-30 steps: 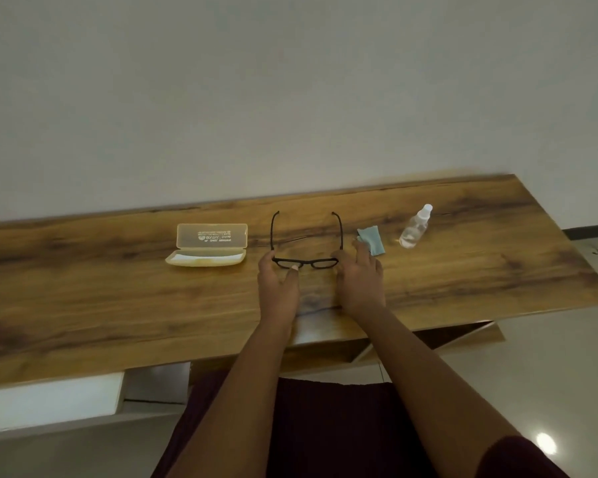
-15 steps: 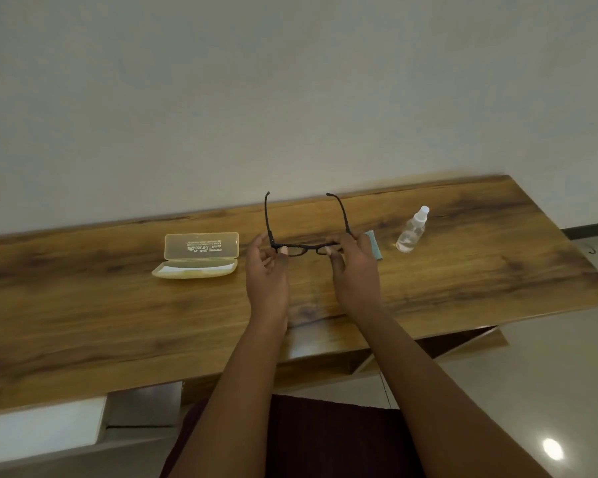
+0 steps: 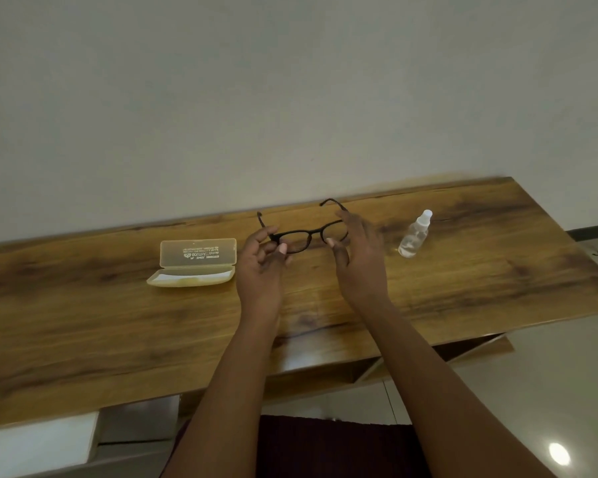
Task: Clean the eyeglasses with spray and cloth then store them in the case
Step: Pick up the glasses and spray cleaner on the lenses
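Black-framed eyeglasses point(image 3: 308, 234) are held up above the wooden table point(image 3: 463, 288), arms unfolded and pointing away from me. My left hand point(image 3: 261, 267) pinches the frame's left end. My right hand point(image 3: 358, 257) grips the right lens rim and covers that side. An open translucent yellowish case point(image 3: 195, 262) lies to the left, lid raised. A small clear spray bottle point(image 3: 413, 234) with a white cap lies tilted on the table to the right. The blue cloth is hidden behind my right hand.
The table's far edge meets a plain wall point(image 3: 290, 98). Below the table's front edge sit shelf compartments point(image 3: 359, 370) and a white panel point(image 3: 38, 439). Tiled floor point(image 3: 549, 391) shows at the right.
Both hands took the eyeglasses from the tabletop and raised them closer to me. The blue cloth, seen beside my right hand before, is now covered.
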